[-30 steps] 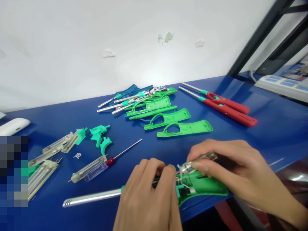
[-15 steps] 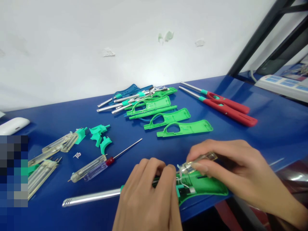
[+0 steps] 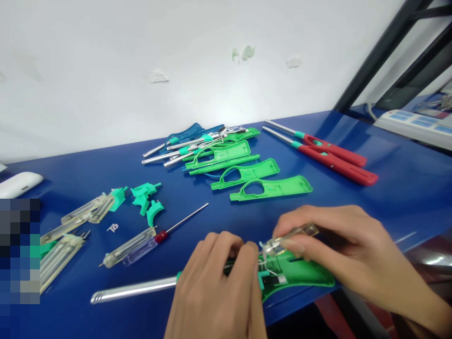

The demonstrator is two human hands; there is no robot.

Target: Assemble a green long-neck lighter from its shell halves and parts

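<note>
My left hand (image 3: 219, 287) is closed over the neck of a long-nosed lighter whose green half-shell (image 3: 307, 270) lies with its inner side up near the table's front edge. From under that hand the silver metal tube (image 3: 136, 288) sticks out to the left. Between thumb and fingers, my right hand (image 3: 339, 245) pinches a clear fuel tank (image 3: 307, 230), held tilted just above the shell. Below the tank, a thin white wire (image 3: 270, 270) and a black igniter (image 3: 271, 281) show inside the shell. My left fingers hide the trigger area.
Several green half-shells (image 3: 293, 187) and metal tubes lie at the back. Two red lighters (image 3: 335, 165) rest at the back right. To the left are a screwdriver (image 3: 160, 236), clear tanks (image 3: 63, 259) and green triggers (image 3: 143, 195). A white power strip (image 3: 416, 127) stands far right.
</note>
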